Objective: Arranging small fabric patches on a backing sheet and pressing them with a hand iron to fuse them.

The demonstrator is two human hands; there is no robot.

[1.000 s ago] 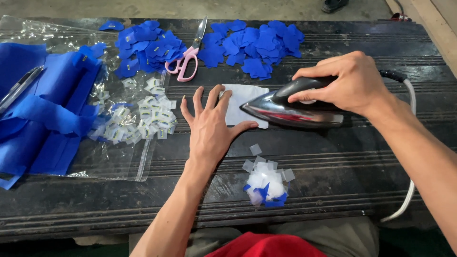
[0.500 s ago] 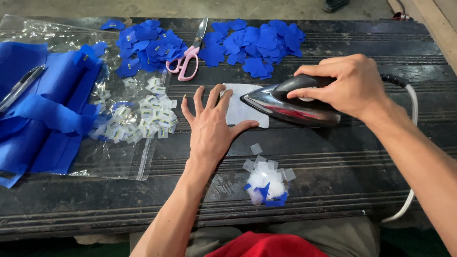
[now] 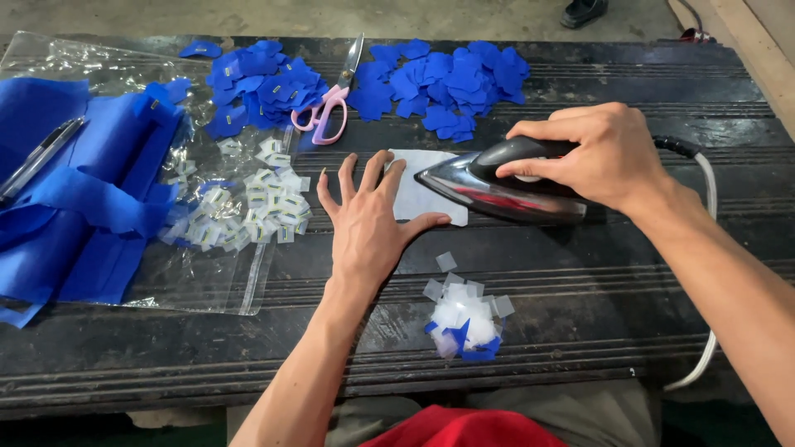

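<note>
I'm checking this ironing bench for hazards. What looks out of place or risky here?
The left hand lies flat on the white sheet, its thumb close to the tip of the iron under the right hand. Pink-handled scissors lie among the blue pieces.

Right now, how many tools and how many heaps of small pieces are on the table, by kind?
Iron: 1
Pink scissors: 1
Pen: 1
Heaps of blue cut pieces: 2
Heap of small labels: 1
Heap of white squares: 1
Total: 7
</note>
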